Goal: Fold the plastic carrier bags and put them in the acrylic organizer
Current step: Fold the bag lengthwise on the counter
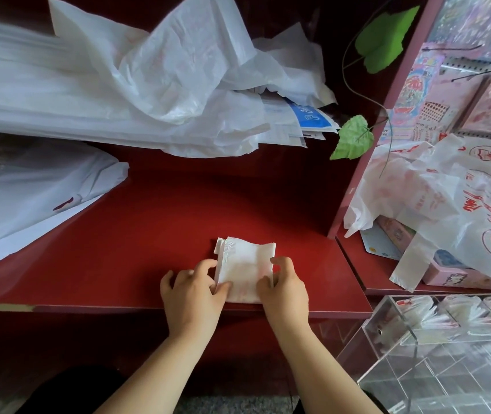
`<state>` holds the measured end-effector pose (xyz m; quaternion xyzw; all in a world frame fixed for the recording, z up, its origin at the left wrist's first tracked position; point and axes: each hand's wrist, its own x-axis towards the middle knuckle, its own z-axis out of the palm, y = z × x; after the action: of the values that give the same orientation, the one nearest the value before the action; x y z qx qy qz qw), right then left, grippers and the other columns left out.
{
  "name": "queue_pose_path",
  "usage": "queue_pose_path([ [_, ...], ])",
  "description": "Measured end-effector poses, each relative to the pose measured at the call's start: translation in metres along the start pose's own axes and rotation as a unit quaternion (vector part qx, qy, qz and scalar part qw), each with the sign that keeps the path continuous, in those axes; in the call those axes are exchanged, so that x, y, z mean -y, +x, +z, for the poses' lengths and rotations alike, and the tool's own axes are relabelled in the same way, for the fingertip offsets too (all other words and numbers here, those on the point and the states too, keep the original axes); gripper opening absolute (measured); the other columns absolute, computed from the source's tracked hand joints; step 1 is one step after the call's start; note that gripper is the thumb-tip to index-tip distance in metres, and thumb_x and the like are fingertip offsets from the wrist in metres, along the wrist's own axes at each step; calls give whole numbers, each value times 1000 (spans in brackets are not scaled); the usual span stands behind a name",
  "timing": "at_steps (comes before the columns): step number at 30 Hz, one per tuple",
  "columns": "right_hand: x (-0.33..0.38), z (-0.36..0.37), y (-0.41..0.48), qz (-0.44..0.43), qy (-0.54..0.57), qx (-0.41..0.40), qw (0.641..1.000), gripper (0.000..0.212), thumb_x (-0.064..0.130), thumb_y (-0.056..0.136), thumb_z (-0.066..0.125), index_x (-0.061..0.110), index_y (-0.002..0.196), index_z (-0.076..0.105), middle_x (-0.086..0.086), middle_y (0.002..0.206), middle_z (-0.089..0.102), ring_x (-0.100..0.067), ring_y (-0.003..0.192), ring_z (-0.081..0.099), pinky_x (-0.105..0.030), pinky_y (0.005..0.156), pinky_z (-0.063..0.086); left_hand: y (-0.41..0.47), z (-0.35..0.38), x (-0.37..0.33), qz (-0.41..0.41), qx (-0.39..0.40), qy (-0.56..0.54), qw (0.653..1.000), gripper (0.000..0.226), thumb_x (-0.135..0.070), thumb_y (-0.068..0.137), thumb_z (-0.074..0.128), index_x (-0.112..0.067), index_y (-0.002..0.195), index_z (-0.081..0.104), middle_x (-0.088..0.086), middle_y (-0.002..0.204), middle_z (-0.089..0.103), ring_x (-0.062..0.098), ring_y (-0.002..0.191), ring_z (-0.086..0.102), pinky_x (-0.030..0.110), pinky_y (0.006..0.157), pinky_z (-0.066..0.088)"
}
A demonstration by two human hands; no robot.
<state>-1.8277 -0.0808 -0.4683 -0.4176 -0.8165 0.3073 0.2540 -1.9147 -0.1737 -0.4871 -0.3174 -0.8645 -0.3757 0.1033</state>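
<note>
A folded bag, a small squarish packet of thin white plastic with faint red print, lies flat near the front edge of the smooth red counter, at lower centre of the frame. The left hand pinches its left edge, thumb on top and fingers curled. The right hand pinches the right edge the same way. Both hands hide the packet's near corners. At lower right the clear acrylic organizer is cut off by the frame. A crumpled red-printed bag sags at right. Loose white bags fill the upper left, half covering papers with print too blurred to read.
</note>
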Motion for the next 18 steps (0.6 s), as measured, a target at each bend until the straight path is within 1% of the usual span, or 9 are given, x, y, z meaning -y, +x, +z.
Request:
queue_pose_path([
  [2, 0, -1, 0, -13, -8, 9, 1000, 35, 7, 87, 46, 10, 122, 50, 7, 55, 40, -12, 53, 40, -23, 50, 30, 0, 0, 1, 23, -1, 4, 1000, 33, -16, 58, 84, -11, 88, 70, -12, 50, 47, 26, 63, 61, 50, 91, 38],
  [4, 0, -2, 0, -22, -18, 22, 999, 34, 9, 89, 46, 11, 123, 51, 9, 55, 38, -12, 55, 41, -21, 54, 33, 0, 0, 6, 94, -30, 23, 995, 27, -25, 67, 73, -12, 90, 69, -8, 59, 51, 26, 63, 60, 47, 82, 45],
  [6, 0, -4, 0, -37, -41, 37, 998, 34, 12, 91, 44, 13, 124, 51, 12, 57, 36, -15, 65, 43, -27, 72, 39, 1, 0, 13, 185, -28, 34, 982, 38, -36, 75, 51, -14, 103, 62, 4, 86, 63, 26, 83, 60, 39, 81, 46],
  [9, 2, -6, 1, -55, -63, 60, 995, 34, 14, 92, 43, 16, 125, 51, 14, 61, 38, -19, 77, 50, -29, 85, 37, 8, 1, 25, 301, 49, 82, 949, 49, -48, 84, 37, -19, 122, 47, 7, 126, 57, 19, 121, 38, 34, 102, 20],
  [11, 4, -8, 1, -58, -70, 73, 993, 35, 15, 92, 43, 18, 126, 50, 7, 75, 55, -21, 93, 57, -28, 87, 35, 13, -7, 27, 316, 139, 147, 927, 63, -62, 90, 19, -19, 125, 50, 2, 130, 55, 14, 127, 36, 31, 105, 13],
  [13, 5, -11, 1, -59, -75, 80, 992, 35, 17, 93, 44, 20, 127, 49, 1, 91, 64, -20, 102, 57, -28, 89, 35, 18, -14, 25, 292, 215, 169, 916, 86, -74, 82, 1, -21, 125, 55, -6, 133, 51, 9, 130, 39, 28, 106, 12],
  [15, 4, -11, 2, -60, -72, 94, 991, 36, 17, 92, 45, 19, 128, 48, 12, 75, 52, -21, 97, 56, -29, 89, 35, 18, -16, 25, 306, 208, 168, 914, 86, -74, 82, 3, -22, 117, 63, -9, 127, 56, 7, 119, 52, 25, 101, 20],
  [17, 1, -12, 3, -63, -68, 94, 991, 37, 17, 91, 48, 16, 127, 46, 15, 70, 40, -17, 84, 50, -28, 81, 35, 13, -12, 27, 320, 156, 160, 921, 65, -66, 81, 26, -22, 102, 70, -6, 109, 68, 10, 100, 65, 26, 93, 29],
  [18, 0, -13, 4, -65, -71, 82, 992, 38, 17, 90, 49, 16, 128, 45, 12, 78, 43, -15, 83, 47, -26, 77, 34, 10, -10, 31, 331, 133, 145, 923, 54, -61, 75, 42, -22, 100, 70, -4, 105, 70, 13, 95, 67, 26, 91, 30],
])
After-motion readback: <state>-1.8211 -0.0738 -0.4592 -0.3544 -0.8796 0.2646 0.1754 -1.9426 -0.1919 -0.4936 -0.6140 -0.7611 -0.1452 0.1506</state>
